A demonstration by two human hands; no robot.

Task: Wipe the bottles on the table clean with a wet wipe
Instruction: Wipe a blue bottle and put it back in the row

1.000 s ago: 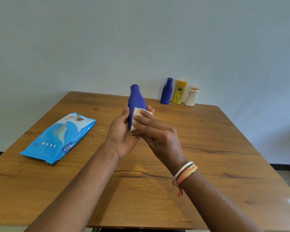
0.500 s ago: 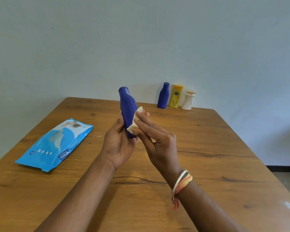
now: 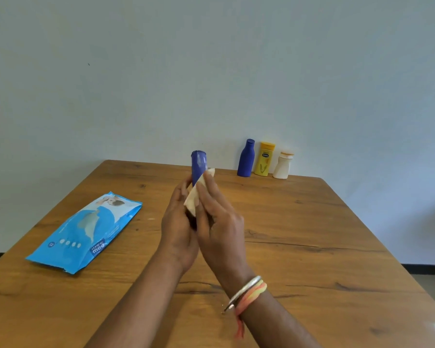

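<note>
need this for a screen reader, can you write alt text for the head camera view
A person's left hand holds a blue bottle upright over a wooden table while the right hand presses a white wet wipe against its side. A blue wipes pack lies to the left; a blue, a yellow and a white bottle stand by the far wall.

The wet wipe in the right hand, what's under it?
Under the wet wipe is the dark blue bottle, gripped by the left hand. The right hand presses the wipe against it. The bottle's lower body is hidden behind both hands.
</note>
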